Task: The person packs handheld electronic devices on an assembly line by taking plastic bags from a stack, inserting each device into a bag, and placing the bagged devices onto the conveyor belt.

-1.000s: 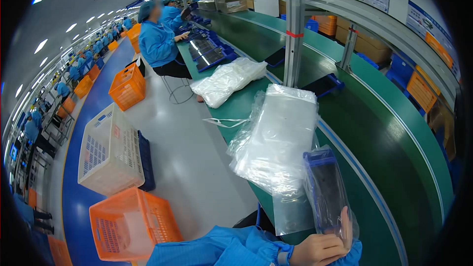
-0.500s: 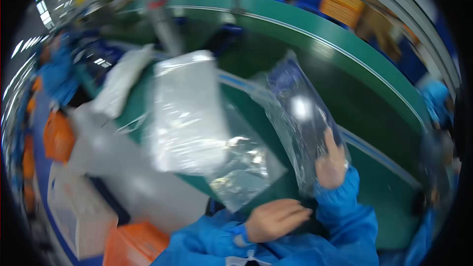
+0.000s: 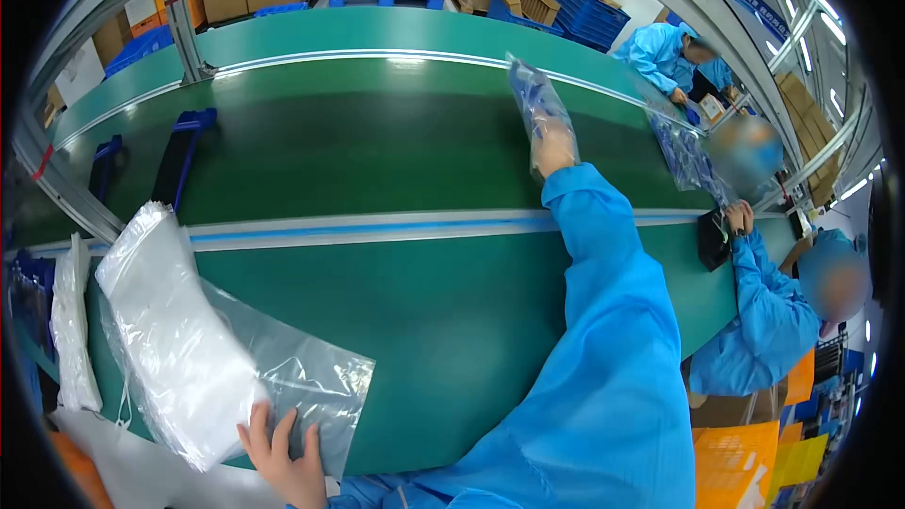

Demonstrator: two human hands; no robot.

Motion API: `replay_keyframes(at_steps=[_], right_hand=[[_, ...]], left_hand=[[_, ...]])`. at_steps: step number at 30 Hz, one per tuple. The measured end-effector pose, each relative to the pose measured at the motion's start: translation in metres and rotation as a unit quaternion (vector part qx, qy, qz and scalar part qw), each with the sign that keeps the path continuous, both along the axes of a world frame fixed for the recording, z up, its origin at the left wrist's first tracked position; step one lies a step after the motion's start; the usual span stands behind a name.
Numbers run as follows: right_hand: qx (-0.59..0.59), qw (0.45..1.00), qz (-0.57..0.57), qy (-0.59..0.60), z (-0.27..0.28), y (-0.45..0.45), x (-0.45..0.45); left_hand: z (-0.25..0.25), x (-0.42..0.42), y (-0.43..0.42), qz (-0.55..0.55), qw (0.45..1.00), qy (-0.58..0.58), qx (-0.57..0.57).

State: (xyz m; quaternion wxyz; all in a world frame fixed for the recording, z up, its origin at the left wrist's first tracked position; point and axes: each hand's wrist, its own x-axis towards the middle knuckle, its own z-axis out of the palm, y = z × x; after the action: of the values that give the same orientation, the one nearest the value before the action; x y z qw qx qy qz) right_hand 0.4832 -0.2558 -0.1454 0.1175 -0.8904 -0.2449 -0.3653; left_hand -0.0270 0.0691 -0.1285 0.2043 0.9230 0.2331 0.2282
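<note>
My right hand point(image 3: 554, 143) is stretched far forward over the dark green belt, its fingers wrapped round a clear plastic bag with a blue-and-dark part inside point(image 3: 537, 99). At the lower left my left hand point(image 3: 287, 457) rests with spread fingertips on a loose clear bag point(image 3: 316, 382), beside a stack of clear plastic bags point(image 3: 174, 330). The stack lies on the green work surface point(image 3: 434, 320) on the near side of the belt.
Two dark parts with blue ends point(image 3: 181, 155) lie on the belt at the left. A white bundle point(image 3: 74, 325) is at the far left. Co-workers sit at the right point(image 3: 754, 320) and beyond the belt point(image 3: 660, 57). Metal posts point(image 3: 184, 33) stand at the left.
The view has turned to the right. My right hand has carried the bagged part out over the belt. My left hand has moved onto the loose clear bag by the stack.
</note>
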Motion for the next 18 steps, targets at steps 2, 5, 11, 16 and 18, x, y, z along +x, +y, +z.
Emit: replay_keyframes(at_steps=[2, 5, 11, 16, 18], right_hand=[[-0.052, 0.997, -0.036, 0.047, 0.003, -0.01, 0.003], [-0.061, 0.983, -0.103, 0.138, -0.009, -0.023, 0.014], [-0.227, 0.953, -0.1, 0.173, 0.006, -0.034, 0.009], [-0.277, 0.86, -0.188, 0.386, 0.038, -0.01, -0.027], [-0.294, 0.851, -0.133, 0.413, 0.088, 0.032, -0.088]], left_hand=[[0.008, 0.005, 0.005, 0.006, 0.998, 0.001, 0.064], [0.012, 0.001, 0.024, 0.036, 0.998, -0.009, 0.056], [0.003, -0.003, 0.054, 0.041, 0.995, -0.024, 0.093], [0.002, -0.001, 0.062, 0.045, 0.991, -0.077, 0.102], [0.013, 0.003, 0.055, 0.049, 0.983, -0.132, 0.121]])
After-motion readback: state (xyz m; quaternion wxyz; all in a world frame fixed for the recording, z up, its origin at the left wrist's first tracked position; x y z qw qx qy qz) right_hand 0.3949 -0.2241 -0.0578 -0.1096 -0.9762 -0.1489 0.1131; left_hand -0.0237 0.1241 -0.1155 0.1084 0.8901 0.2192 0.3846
